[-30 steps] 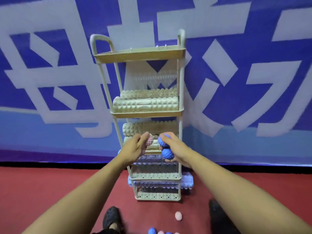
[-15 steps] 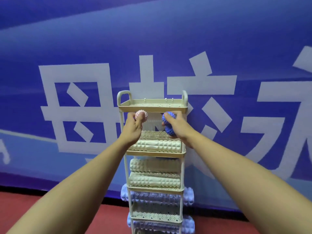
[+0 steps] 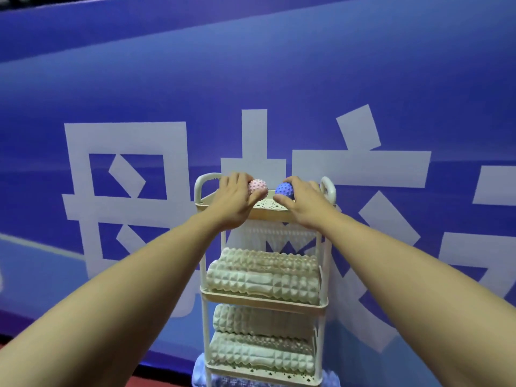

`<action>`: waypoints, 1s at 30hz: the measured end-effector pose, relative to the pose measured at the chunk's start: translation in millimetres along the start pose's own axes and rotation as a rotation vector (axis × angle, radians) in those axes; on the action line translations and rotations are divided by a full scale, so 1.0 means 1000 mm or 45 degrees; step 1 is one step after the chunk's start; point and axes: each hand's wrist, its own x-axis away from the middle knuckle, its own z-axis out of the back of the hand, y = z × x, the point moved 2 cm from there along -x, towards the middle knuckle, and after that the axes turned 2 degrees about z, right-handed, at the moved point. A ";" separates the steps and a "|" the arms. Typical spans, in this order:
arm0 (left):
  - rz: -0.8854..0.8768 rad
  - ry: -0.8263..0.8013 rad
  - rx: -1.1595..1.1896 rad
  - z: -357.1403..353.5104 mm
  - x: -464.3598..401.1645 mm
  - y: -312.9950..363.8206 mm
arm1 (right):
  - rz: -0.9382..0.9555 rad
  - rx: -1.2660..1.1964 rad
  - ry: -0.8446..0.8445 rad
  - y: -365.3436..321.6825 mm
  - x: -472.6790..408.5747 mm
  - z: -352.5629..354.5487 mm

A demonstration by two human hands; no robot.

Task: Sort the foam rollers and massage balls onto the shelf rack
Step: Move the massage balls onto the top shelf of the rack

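A pink spiked massage ball (image 3: 258, 187) and a blue spiked massage ball (image 3: 284, 189) are held just above the perforated floor of the top tray (image 3: 269, 205) of the shelf rack (image 3: 324, 255), side by side near the tray's middle and slightly apart. The pink ball is cupped by the left hand (image 3: 233, 198), with the thumb curled under it and the fingers wrapped over its far side; the blue ball is gripped by the right hand (image 3: 303, 203), fingers closed over its top and right side. Whether a second ball is hidden inside the right palm cannot be told. Whether either ball already touches the tray cannot be told either. The step in hand is judged to be the placing of the balls on the top tier. Below, cream foam rollers (image 3: 264, 277) are already laid in pairs on the two middle tiers, and a pale blue roller (image 3: 199, 371) is partly seen at the bottom edge. For the next move, both grips would need to be loosened gently with the balls low on the tray, since round balls could roll toward the shallow rim. Behind the rack, a blue banner (image 3: 279, 79) with large white characters is hung.
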 end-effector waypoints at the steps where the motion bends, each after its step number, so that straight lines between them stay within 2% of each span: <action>1: -0.014 -0.028 -0.043 -0.005 -0.004 0.000 | -0.023 0.036 -0.043 0.005 -0.002 -0.006; 5: -0.009 -0.075 -0.129 -0.021 -0.020 -0.002 | -0.090 0.249 -0.023 0.016 -0.003 -0.022; 9: -0.110 -0.152 -0.240 -0.031 -0.018 0.005 | -0.090 0.230 -0.054 0.019 -0.005 -0.027; 12: -0.113 -0.115 -0.237 -0.037 -0.015 0.005 | -0.086 0.279 -0.096 0.022 -0.008 -0.032; 17: -0.111 -0.215 -0.379 -0.042 -0.017 -0.004 | -0.006 0.331 -0.073 0.023 -0.012 -0.037; 23: -0.137 -0.196 -0.248 -0.042 -0.008 0.005 | -0.035 0.397 -0.151 0.026 -0.006 -0.037; 26: -0.073 -0.104 -0.146 -0.046 -0.009 -0.003 | 0.027 0.486 -0.065 0.027 -0.006 -0.042; 30: -0.060 -0.095 -0.113 -0.047 -0.009 -0.003 | 0.080 0.415 0.005 0.026 -0.004 -0.037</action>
